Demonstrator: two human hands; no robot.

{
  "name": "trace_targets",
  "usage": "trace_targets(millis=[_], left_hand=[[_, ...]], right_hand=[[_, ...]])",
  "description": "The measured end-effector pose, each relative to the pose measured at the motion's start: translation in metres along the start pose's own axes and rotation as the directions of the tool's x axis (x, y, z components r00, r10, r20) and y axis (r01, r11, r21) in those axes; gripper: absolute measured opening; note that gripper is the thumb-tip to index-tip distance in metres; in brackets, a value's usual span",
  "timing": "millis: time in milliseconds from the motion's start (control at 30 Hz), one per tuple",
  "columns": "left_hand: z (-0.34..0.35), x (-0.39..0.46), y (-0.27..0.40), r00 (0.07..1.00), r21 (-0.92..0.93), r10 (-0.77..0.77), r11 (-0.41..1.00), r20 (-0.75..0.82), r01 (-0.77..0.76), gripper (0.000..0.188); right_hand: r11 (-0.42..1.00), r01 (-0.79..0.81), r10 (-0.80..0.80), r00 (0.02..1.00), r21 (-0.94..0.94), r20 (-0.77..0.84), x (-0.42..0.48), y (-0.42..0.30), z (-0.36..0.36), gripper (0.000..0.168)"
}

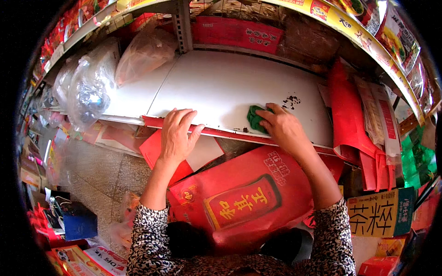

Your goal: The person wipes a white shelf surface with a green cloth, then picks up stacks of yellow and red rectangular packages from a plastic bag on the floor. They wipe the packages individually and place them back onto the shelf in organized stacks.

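Note:
A white metal shelf (pixel 214 86) lies before me, with dark specks (pixel 292 100) on its right part and a red strip along its front edge. My right hand (pixel 285 126) presses a crumpled green cloth (pixel 256 119) onto the shelf near the front edge, just left of and below the specks. My left hand (pixel 179 132) rests over the front edge further left, fingers spread on the surface, holding nothing.
Clear plastic bags (pixel 91 89) fill the shelf's left end. Red bags (pixel 347 117) stand at its right end. A higher shelf edge with a yellow strip (pixel 359 32) curves overhead. Below lie a red printed carton (pixel 241 196) and a tea box (pixel 376 214).

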State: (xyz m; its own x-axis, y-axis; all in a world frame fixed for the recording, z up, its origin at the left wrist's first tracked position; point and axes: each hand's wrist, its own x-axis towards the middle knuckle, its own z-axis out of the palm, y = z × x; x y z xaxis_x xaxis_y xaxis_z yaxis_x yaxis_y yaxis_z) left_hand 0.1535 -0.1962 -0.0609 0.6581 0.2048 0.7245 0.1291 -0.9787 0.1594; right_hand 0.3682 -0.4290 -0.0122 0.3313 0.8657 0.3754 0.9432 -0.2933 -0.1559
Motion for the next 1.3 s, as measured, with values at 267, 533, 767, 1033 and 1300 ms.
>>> trace_targets(millis=[267, 533, 767, 1033, 1300], left_hand=[[0.023, -0.007, -0.011, 0.998, -0.012, 0.06, 0.998, -0.015, -0.06, 0.036], [0.046, -0.012, -0.019, 0.993, 0.016, 0.069, 0.998, -0.097, -0.068, 0.032], [0.052, -0.015, -0.021, 0.988, 0.041, 0.069, 0.997, -0.135, -0.064, 0.034], [0.041, -0.013, -0.025, 0.987, -0.031, 0.107, 0.993, -0.118, -0.112, 0.037], [0.051, -0.008, -0.009, 0.995, 0.017, 0.076, 0.997, -0.072, -0.075, 0.031]], right_hand=[[0.949, -0.233, 0.242, 0.97, -0.214, 0.016, 0.103, 0.097, 0.044, 0.037], [0.666, -0.289, 0.296, 0.948, -0.688, -0.112, 0.15, 0.178, 0.076, 0.026], [0.976, 0.18, -0.142, 0.953, -0.126, 0.266, 0.19, -0.055, 0.122, 0.032], [0.492, -0.178, -0.053, 0.971, 0.852, 0.233, 0.151, 0.033, 0.131, 0.042], [0.581, -0.169, 0.424, 0.898, -0.797, 0.119, 0.042, 0.323, 0.041, 0.04]])
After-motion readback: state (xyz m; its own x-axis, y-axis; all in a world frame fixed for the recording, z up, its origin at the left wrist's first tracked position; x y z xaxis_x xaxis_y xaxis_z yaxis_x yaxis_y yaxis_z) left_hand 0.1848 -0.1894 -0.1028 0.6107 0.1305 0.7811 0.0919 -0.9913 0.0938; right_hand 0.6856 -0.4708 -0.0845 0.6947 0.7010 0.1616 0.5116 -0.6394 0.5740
